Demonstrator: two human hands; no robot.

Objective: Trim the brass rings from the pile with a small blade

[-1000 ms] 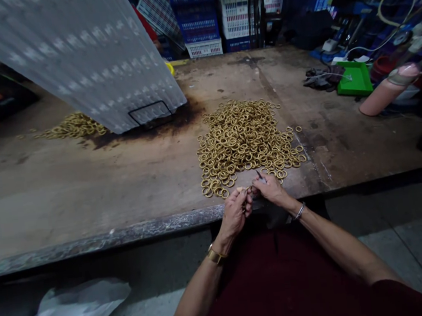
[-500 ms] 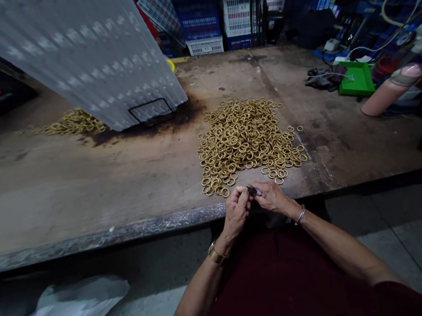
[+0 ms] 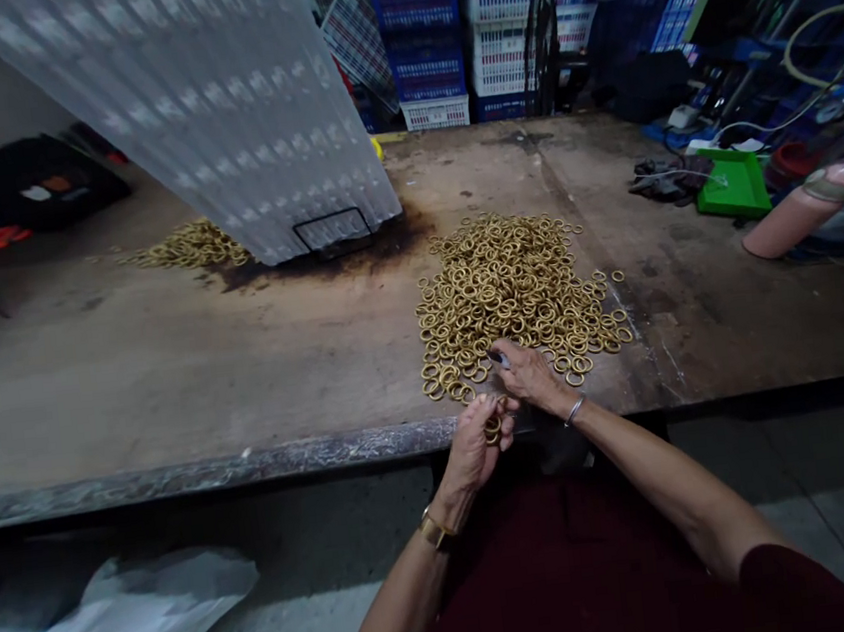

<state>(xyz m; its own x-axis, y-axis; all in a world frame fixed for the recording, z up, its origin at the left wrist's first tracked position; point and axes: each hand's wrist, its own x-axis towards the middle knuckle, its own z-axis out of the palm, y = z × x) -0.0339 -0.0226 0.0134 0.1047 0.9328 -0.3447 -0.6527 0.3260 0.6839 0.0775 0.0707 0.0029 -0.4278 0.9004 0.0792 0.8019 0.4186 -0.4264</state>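
Curling its fingers partway in, the left hand [image 3: 472, 441] cups a few gold-coloured rings [image 3: 493, 432] at the near edge of the table [image 3: 322, 367]. The right hand [image 3: 530, 377], closed more narrowly, pinches a small dark-tipped tool [image 3: 500, 359] over the near side of a heap of rings [image 3: 509, 282]; whether its fingertips touch any ring there is unclear. Each ring looks light, stiff and smooth, probably metal or hard plastic, so it should take a firm squeeze yet slide easily against its neighbours. The band seems the best place to take hold, between thumb and fingertip, and the strays at the heap's edge should lift more easily than those piled in the middle.

The left fingers hide how many rings lie in the palm, and the right hand covers much of the tool, so its kind cannot be told. Farther out, a ribbed translucent panel [image 3: 241, 104] appears to hide one end of a second pile [image 3: 192, 245]. At lower left, a plastic bag [image 3: 123, 629] is cut off by the frame.
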